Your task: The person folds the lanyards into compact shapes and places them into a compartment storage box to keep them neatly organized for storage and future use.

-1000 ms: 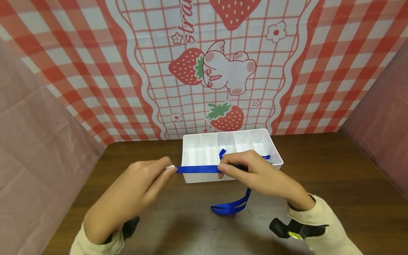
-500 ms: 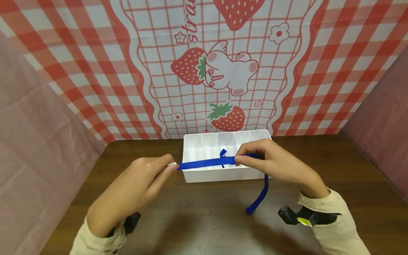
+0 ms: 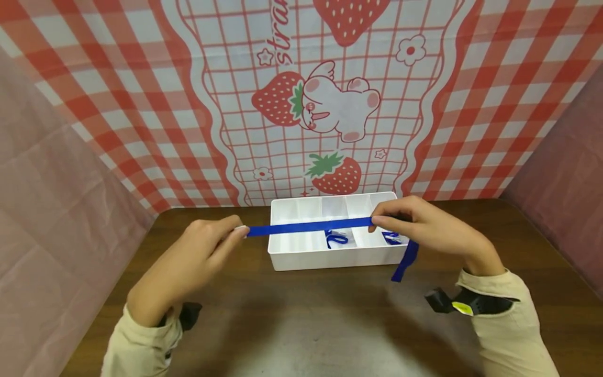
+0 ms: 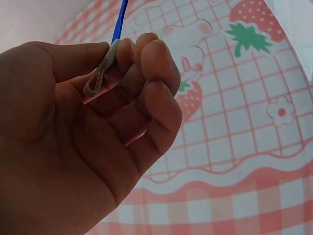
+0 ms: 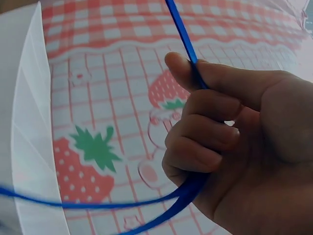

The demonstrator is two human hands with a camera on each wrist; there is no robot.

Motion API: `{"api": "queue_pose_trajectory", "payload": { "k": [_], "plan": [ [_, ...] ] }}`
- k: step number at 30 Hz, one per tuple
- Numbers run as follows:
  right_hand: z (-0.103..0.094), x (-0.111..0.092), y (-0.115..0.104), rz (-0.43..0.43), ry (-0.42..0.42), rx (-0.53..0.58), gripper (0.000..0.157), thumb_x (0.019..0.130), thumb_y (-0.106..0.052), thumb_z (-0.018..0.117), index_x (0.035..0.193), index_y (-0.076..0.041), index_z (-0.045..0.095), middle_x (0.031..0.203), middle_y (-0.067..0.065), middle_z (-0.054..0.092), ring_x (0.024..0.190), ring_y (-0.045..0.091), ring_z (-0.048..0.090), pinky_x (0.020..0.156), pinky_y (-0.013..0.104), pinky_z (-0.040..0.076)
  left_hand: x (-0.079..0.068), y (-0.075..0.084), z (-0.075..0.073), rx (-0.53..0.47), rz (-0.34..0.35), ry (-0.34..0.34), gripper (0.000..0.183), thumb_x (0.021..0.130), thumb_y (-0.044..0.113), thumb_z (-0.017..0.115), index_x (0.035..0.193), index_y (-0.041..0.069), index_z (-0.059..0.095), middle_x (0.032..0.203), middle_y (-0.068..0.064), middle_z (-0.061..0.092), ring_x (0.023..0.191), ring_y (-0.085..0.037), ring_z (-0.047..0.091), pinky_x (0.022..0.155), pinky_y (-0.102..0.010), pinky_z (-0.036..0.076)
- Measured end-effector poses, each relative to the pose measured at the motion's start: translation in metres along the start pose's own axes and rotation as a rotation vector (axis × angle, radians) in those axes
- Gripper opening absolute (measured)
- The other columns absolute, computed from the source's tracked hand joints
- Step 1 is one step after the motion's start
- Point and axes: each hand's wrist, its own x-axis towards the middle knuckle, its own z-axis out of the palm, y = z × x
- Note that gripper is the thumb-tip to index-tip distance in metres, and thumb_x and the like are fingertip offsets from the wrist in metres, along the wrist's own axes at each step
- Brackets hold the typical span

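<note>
A flat blue ribbon (image 3: pixel 306 226) stretches taut between my two hands, above the white divided box. My left hand (image 3: pixel 190 264) pinches its left end between thumb and index finger; in the left wrist view a pale loop (image 4: pixel 96 81) at that end pokes out into the palm. The thumb and index finger of my right hand (image 3: pixel 435 230) pinch the ribbon further along. In the right wrist view the other right fingers curl over it, and two slack blue strands trail from below them. The hanging tail (image 3: pixel 405 262) drops past the box's right front corner.
The white box (image 3: pixel 339 258) stands on the brown wooden table (image 3: pixel 301 324) near the back cloth. One compartment holds a looped blue ribbon (image 3: pixel 337 239); the right-hand one has more blue pieces (image 3: pixel 391 238). A strawberry-print checked cloth (image 3: pixel 339 99) hangs behind.
My right hand has slid rightward along the ribbon, so the taut stretch is longer. Both hands have risen a little, the hanging tail has shortened, and the box's blue contents show more.
</note>
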Motion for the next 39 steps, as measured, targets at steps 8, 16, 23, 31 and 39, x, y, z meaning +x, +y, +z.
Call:
{"api": "queue_pose_trajectory", "payload": {
  "k": [8, 16, 23, 31, 39],
  "plan": [
    [-0.019, -0.013, 0.008, 0.064, 0.063, -0.020, 0.015, 0.103, -0.023, 0.056, 0.101, -0.018, 0.071, 0.089, 0.002, 0.063, 0.079, 0.019, 0.054, 0.062, 0.031, 0.048, 0.000, -0.017, -0.005, -0.012, -0.060, 0.008, 0.029, 0.106, 0.022, 0.051, 0.077, 0.018, 0.051, 0.060, 0.012, 0.042, 0.051, -0.002, 0.039, 0.051, -0.024, 0.039],
    [-0.036, -0.029, 0.012, 0.099, 0.100, 0.049, 0.019, 0.104, -0.021, 0.054, 0.101, -0.014, 0.071, 0.075, 0.003, 0.056, 0.065, 0.023, 0.050, 0.052, 0.033, 0.044, -0.003, -0.029, -0.009, 0.020, -0.047, 0.057, 0.033, 0.104, 0.019, 0.054, 0.071, 0.019, 0.048, 0.059, 0.014, 0.039, 0.049, -0.001, 0.037, 0.052, -0.024, 0.038],
    [-0.053, -0.051, 0.018, 0.149, 0.136, 0.068, 0.018, 0.104, -0.018, 0.053, 0.099, -0.013, 0.069, 0.062, 0.004, 0.037, 0.055, 0.024, 0.042, 0.048, 0.038, 0.038, 0.000, -0.034, -0.007, -0.002, -0.093, -0.019, 0.034, 0.105, 0.023, 0.051, 0.072, 0.020, 0.050, 0.061, 0.012, 0.045, 0.051, -0.004, 0.042, 0.054, -0.025, 0.041],
    [-0.062, -0.066, 0.024, 0.176, 0.153, 0.111, 0.017, 0.104, -0.015, 0.054, 0.099, -0.009, 0.069, 0.062, 0.006, 0.036, 0.054, 0.025, 0.037, 0.049, 0.036, 0.039, 0.001, -0.040, -0.007, 0.039, -0.100, -0.020, 0.033, 0.106, 0.025, 0.050, 0.073, 0.021, 0.052, 0.062, 0.012, 0.048, 0.054, -0.004, 0.046, 0.057, -0.026, 0.042],
    [-0.067, -0.075, 0.026, 0.207, 0.209, 0.072, 0.018, 0.103, -0.017, 0.055, 0.097, -0.009, 0.070, 0.063, 0.006, 0.038, 0.058, 0.026, 0.042, 0.053, 0.037, 0.040, -0.003, -0.046, -0.014, 0.047, -0.135, -0.026, 0.034, 0.106, 0.028, 0.049, 0.073, 0.022, 0.053, 0.062, 0.010, 0.052, 0.055, -0.004, 0.049, 0.058, -0.027, 0.044]
  ]
}}
